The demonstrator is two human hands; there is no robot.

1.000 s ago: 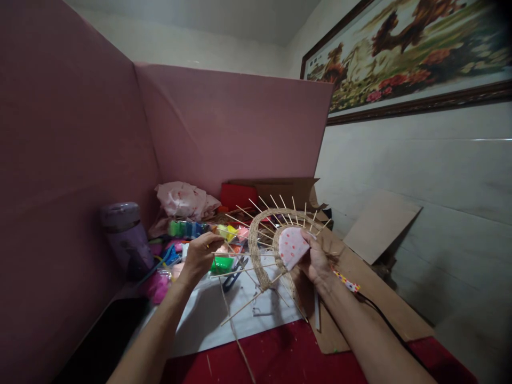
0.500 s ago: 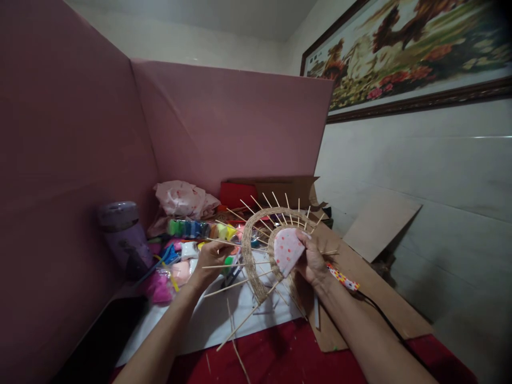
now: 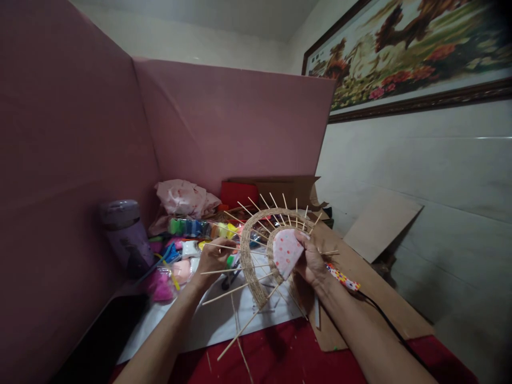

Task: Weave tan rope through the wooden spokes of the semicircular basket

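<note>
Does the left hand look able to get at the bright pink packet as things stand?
Probably yes: the bright pink packet lies left of the left hand, and only a yellow strip seems to cross it, though that hand is among the sticks of the woven piece.

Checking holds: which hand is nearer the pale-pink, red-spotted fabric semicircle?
Right. Right hand grips the fabric semicircle; left hand is leftward, beyond the curved outer tan twine band.

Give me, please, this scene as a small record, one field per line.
Right hand: grips the woven piece by its red-dotted fabric
Left hand: at the projecting sticks; its grip is unclear
Left side: purple bottle, colourful packets
Back: pink cloth bundle
Right side: brown cardboard
Below: white sheet on red surface
</note>
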